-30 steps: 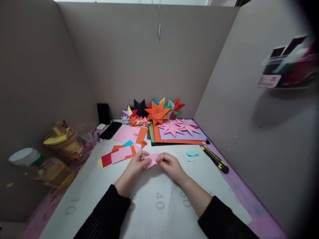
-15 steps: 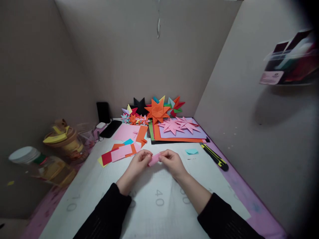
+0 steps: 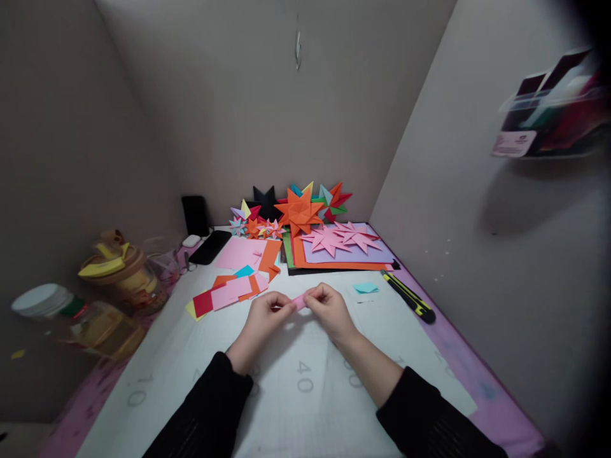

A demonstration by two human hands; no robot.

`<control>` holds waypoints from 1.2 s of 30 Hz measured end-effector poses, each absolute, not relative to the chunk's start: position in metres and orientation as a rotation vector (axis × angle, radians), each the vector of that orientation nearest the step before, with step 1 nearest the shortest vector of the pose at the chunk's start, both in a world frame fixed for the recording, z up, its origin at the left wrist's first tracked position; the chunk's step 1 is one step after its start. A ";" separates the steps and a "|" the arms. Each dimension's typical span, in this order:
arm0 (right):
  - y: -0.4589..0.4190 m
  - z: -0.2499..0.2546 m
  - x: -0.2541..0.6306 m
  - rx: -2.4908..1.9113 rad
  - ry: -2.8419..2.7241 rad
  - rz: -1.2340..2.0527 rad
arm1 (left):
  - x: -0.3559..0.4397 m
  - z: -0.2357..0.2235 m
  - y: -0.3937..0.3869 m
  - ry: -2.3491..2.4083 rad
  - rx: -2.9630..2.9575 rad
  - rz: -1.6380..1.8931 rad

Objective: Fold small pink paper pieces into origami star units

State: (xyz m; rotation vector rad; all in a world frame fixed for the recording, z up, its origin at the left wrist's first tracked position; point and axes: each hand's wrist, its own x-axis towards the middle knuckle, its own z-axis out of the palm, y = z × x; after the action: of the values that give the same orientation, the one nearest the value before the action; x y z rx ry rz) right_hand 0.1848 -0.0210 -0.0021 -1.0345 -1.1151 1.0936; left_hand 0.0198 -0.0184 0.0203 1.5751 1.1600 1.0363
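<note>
A small folded piece of pink paper (image 3: 299,301) is held over the white mat (image 3: 334,401) between my two hands. My left hand (image 3: 268,315) pinches its left end with thumb and fingers. At the right end, my right hand (image 3: 330,312) grips it the same way. The fingertips cover much of the paper, so its exact folds cannot be made out. To the left of my hands lie overlapping pink, red, orange and yellow paper pieces (image 3: 231,292). A small folded light-blue paper (image 3: 366,288) rests to the right.
Folded paper stars (image 3: 300,212) stand at the back wall, with pink stars (image 3: 327,240) on stacked coloured sheets (image 3: 344,266). A yellow-black utility knife (image 3: 408,297) lies right. A phone (image 3: 210,247), a lidded cup (image 3: 121,273) and a bottle (image 3: 102,327) are at left.
Both hands stay on the pink paper. The left thumb and fingers have shifted slightly rightward along it, and less of the paper shows now. The camera view has moved a little.
</note>
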 end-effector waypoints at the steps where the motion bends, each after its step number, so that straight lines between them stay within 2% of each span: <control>1: -0.021 -0.002 0.184 -1.034 -1.111 1.093 | 0.020 0.019 -0.018 1.168 1.558 1.036; 36: -0.019 -0.003 0.184 -0.946 -1.014 1.122 | 0.021 0.020 -0.018 1.142 1.513 1.031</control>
State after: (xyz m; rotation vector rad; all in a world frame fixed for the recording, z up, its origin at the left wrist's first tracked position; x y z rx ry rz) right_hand 0.1843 -0.0188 -0.0025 -0.9462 -1.0137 1.1216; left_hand 0.0215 -0.0183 0.0199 1.5131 1.1420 1.0309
